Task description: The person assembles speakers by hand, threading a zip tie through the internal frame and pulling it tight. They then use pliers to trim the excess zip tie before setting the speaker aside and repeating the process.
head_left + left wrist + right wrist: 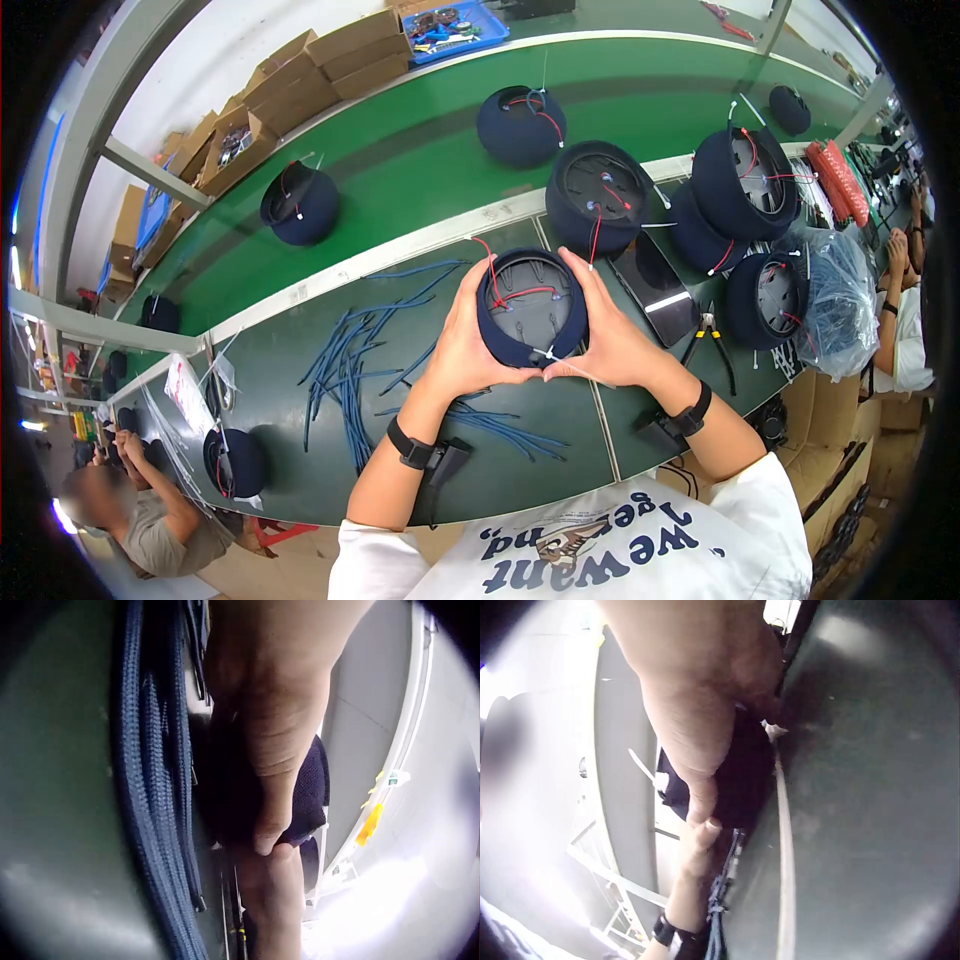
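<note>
Between both hands, near the middle of the table, is a round shell (pixel 535 320) covered in dark navy fabric, its open hollow side facing up. Red wires loop inside it, and a white cable tie (pixel 545 353) sits at its near rim. My left hand (pixel 462 342) grips the left side, fingers curled around the wall. On the opposite side my right hand (pixel 615 335) holds it the same way. Both thumbs meet at the near side, as the left wrist view shows with the thumb (pixel 277 780) pressed on the fabric (pixel 309 795). The far fingers are partly hidden.
Blue braided cords (pixel 345 365) lie spread at the left. On the right are a black phone (pixel 655 285), yellow-black pliers (pixel 710 335), more navy shells (pixel 597 200) and a clear plastic bag (pixel 840 300). A green belt (pixel 400 180) runs behind, carrying further shells. Other people sit at both sides.
</note>
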A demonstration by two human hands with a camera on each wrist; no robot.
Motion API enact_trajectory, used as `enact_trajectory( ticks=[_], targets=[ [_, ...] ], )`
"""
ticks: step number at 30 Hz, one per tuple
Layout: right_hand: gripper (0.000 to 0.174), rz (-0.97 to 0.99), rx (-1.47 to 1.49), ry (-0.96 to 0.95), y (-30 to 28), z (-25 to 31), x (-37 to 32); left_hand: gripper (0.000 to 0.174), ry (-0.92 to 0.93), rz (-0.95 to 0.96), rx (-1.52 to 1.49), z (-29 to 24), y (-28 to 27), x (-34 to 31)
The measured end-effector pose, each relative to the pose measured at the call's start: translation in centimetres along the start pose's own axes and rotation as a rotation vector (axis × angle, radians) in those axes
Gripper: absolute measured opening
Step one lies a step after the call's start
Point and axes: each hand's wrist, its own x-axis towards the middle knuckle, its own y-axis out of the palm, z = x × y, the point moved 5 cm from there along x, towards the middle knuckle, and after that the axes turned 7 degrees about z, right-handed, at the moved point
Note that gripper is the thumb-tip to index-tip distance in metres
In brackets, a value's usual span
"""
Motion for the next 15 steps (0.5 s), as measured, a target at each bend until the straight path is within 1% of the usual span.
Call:
enact_trajectory(
  ticks=[1, 4, 5, 7, 10, 13, 15],
  targets=[
    [0.144, -0.038, -0.064, -0.048, 0.3, -0.2, -0.3, 0.145, 0.0, 0.01, -0.015, 0.4, 0.1, 0.1],
    [0.14, -0.128, -0.244, -0.058, 1.6, -2.0, -1.0, 0.147, 0.009, 0.041, -0.046, 0.8, 0.2, 0.3],
    [0.139, -0.093, -0.186, -0.037, 1.5, -2.5, -1.4, 0.148, 0.013, 0.051, -0.044, 0.7, 0.0, 0.3],
    [0.137, -0.023, -0.067, -0.003, 0.4, -1.1, -1.4, 0.15, 0.043, 0.047, -0.033, 0.1, -0.5, 0.5],
    [0.132, -0.043, -0.017, -0.041, -0.4, -0.7, -1.6, 0.155, 0.102, 0.03, 0.009, -0.4, -0.7, 0.5],
    [0.128, -0.032, -0.098, -0.042, 0.0, 0.1, -1.6, 0.157, 0.132, 0.024, 0.068, 0.1, -0.3, 0.5],
    [0.117, -0.08, -0.182, -0.062, -0.5, 0.8, -1.9, 0.158, 0.144, 0.009, 0.068, 0.2, -0.4, 0.3]
  ],
)
